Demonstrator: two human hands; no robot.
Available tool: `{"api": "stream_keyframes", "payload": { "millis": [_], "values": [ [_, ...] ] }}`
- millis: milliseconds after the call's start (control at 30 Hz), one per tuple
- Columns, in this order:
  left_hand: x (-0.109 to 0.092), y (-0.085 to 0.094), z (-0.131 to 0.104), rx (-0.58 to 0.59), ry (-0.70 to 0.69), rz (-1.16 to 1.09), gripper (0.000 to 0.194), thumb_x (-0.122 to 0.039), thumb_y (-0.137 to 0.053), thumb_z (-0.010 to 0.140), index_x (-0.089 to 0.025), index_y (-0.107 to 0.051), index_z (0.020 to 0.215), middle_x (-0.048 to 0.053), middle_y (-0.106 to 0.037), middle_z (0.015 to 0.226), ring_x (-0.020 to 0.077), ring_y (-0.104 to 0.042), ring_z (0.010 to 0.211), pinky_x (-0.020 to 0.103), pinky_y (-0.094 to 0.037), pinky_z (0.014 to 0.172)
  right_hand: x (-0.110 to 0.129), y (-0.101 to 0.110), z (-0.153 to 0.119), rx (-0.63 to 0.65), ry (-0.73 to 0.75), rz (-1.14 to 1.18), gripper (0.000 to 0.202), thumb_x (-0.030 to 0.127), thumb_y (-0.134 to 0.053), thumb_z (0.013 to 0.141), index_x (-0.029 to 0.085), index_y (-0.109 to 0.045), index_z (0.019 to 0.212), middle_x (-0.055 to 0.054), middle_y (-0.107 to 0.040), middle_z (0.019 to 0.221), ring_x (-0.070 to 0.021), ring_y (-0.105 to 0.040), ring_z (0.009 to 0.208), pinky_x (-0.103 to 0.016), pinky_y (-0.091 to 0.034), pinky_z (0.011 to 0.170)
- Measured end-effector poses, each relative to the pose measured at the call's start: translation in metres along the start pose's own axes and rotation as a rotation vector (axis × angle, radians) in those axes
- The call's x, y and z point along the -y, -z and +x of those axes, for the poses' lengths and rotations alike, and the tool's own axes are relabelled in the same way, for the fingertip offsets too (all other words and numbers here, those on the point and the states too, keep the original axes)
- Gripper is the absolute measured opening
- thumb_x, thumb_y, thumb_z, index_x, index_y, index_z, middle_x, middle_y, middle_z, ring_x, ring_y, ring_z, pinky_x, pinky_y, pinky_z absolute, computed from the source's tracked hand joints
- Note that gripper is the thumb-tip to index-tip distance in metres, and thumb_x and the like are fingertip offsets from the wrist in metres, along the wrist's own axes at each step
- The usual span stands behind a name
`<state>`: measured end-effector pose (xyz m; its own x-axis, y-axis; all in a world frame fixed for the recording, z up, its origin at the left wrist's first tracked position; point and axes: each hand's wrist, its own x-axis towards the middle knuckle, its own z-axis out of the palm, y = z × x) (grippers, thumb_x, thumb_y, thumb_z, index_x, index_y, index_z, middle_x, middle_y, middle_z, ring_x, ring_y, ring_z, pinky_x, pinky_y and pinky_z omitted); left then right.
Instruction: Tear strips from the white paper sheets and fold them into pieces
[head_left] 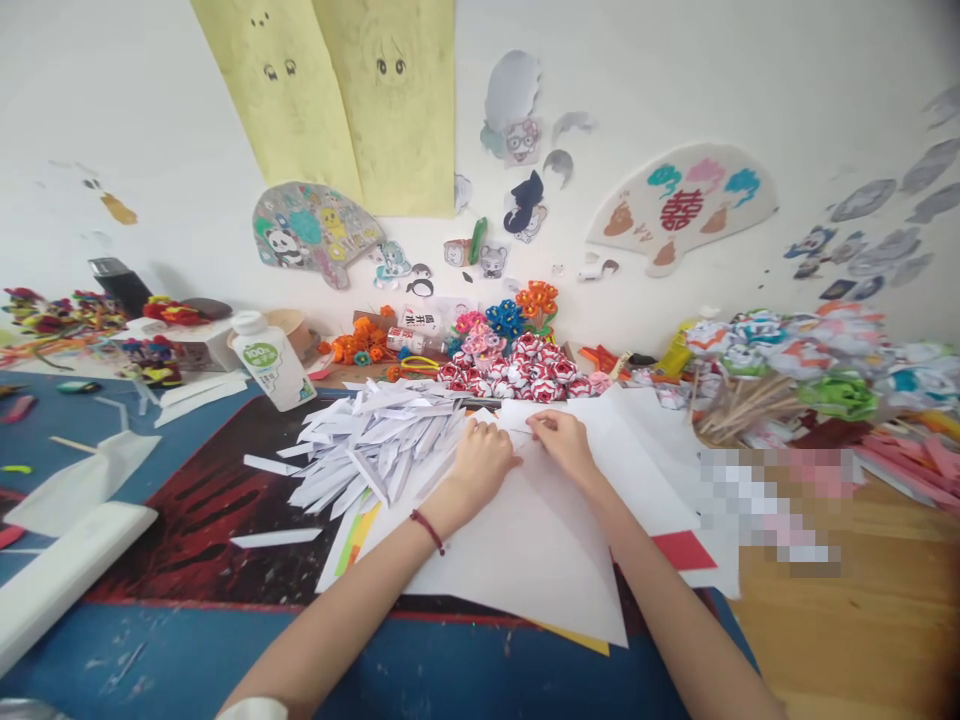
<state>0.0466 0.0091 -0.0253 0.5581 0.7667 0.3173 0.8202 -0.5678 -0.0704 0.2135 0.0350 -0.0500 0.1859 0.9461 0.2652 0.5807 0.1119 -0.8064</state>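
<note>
My left hand point(484, 460) is closed, knuckles up, with its fingertips on white paper at the far edge of a stack of white sheets point(536, 550). Close by on the right, my right hand point(564, 442) pinches white paper between thumb and fingers. A thin paper edge shows in the gap between the hands; its full shape is hard to tell against the sheets. Left of my left hand lies a loose heap of folded white paper strips point(375, 440). One single strip point(276, 538) rests apart on the dark mat point(202, 500).
A white glue bottle point(274, 365) stands behind the mat. Red-and-white paper flowers point(525, 370) are piled along the wall. Wrapped flowers point(795, 345) and wooden sticks point(757, 405) lie at right. A long white block point(75, 580) sits on the blue table point(420, 660).
</note>
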Motion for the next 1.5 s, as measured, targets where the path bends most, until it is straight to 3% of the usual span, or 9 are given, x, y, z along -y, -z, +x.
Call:
{"api": "stream_keyframes", "payload": {
  "millis": [167,367,467,567,733,833,1100,1333,1500],
  "values": [
    [-0.012,-0.001,0.002,0.02,-0.025,-0.042,0.011,-0.008,-0.055,0.082,-0.012,-0.064,0.078,0.01,-0.069,0.074,0.0214,-0.065,0.071,0.033,-0.041,0.071,-0.001,0.001,0.0,-0.101,-0.017,0.1,0.034,0.043,-0.051,0.081,0.016,-0.069,0.09,-0.005,-0.069,0.065,-0.0186,-0.062,0.058,-0.029,-0.046,0.061],
    [-0.007,0.013,-0.003,-0.16,0.183,-0.142,0.025,-0.025,-0.041,0.094,-0.016,-0.064,0.094,0.008,-0.07,0.082,0.0192,-0.065,0.075,0.029,-0.04,0.067,0.014,0.008,-0.012,0.008,0.126,0.217,0.038,0.049,-0.054,0.082,0.02,-0.07,0.1,-0.008,-0.071,0.102,-0.0199,-0.063,0.083,-0.029,-0.048,0.071],
    [0.004,0.017,-0.003,-0.327,0.312,-0.455,0.024,-0.033,-0.046,0.092,-0.02,-0.067,0.094,0.003,-0.071,0.083,0.0152,-0.063,0.072,0.025,-0.041,0.067,0.02,0.012,-0.012,0.164,0.192,0.356,0.04,0.051,-0.052,0.084,0.018,-0.071,0.096,-0.008,-0.071,0.098,-0.0206,-0.064,0.086,-0.03,-0.048,0.074],
    [0.013,0.019,-0.003,-0.403,0.383,-0.831,0.022,-0.035,-0.054,0.086,-0.019,-0.069,0.088,0.002,-0.071,0.082,0.013,-0.06,0.065,0.024,-0.042,0.064,0.022,0.014,-0.014,0.185,0.177,0.385,0.037,0.051,-0.061,0.078,0.016,-0.072,0.084,-0.008,-0.072,0.084,-0.0196,-0.063,0.074,-0.03,-0.048,0.067],
    [0.016,0.016,0.0,-0.294,0.486,-1.405,0.039,-0.045,-0.06,0.078,-0.014,-0.066,0.101,0.003,-0.068,0.073,0.0116,-0.057,0.06,0.02,-0.039,0.052,0.03,0.014,-0.024,0.145,0.035,0.507,0.032,0.047,-0.067,0.073,0.015,-0.07,0.08,-0.006,-0.07,0.077,-0.0177,-0.062,0.066,-0.026,-0.046,0.057],
    [0.016,0.012,0.0,-0.213,0.504,-1.315,0.038,-0.045,-0.057,0.08,-0.011,-0.069,0.094,0.005,-0.069,0.076,0.013,-0.06,0.062,0.021,-0.04,0.053,0.035,0.014,-0.028,0.101,-0.013,0.578,0.03,0.045,-0.067,0.073,0.016,-0.069,0.083,-0.005,-0.07,0.078,-0.0173,-0.063,0.067,-0.026,-0.048,0.057],
    [0.005,0.015,-0.007,-0.347,0.522,-0.587,0.021,-0.034,-0.055,0.085,-0.02,-0.068,0.092,0.001,-0.07,0.075,0.0147,-0.06,0.065,0.026,-0.038,0.065,0.032,0.011,-0.03,0.303,-0.198,0.601,0.025,0.036,-0.075,0.063,0.013,-0.065,0.065,-0.002,-0.064,0.055,-0.0116,-0.056,0.046,-0.023,-0.043,0.045],
    [0.008,0.015,-0.005,-0.254,0.578,-0.668,0.024,-0.039,-0.053,0.086,-0.02,-0.068,0.089,0.001,-0.071,0.077,0.0143,-0.059,0.062,0.025,-0.038,0.061,0.035,0.013,-0.031,0.211,-0.233,0.667,0.025,0.035,-0.076,0.063,0.013,-0.065,0.07,-0.004,-0.067,0.059,-0.0138,-0.063,0.055,-0.024,-0.05,0.054],
    [0.005,0.015,-0.006,-0.327,0.469,-0.49,0.024,-0.035,-0.046,0.091,-0.019,-0.062,0.084,0.001,-0.068,0.077,0.0143,-0.059,0.067,0.026,-0.037,0.061,0.038,0.014,-0.033,0.264,-0.203,0.639,0.025,0.036,-0.076,0.063,0.015,-0.064,0.066,-0.002,-0.066,0.058,-0.0144,-0.064,0.056,-0.026,-0.051,0.057]
  ]
}}
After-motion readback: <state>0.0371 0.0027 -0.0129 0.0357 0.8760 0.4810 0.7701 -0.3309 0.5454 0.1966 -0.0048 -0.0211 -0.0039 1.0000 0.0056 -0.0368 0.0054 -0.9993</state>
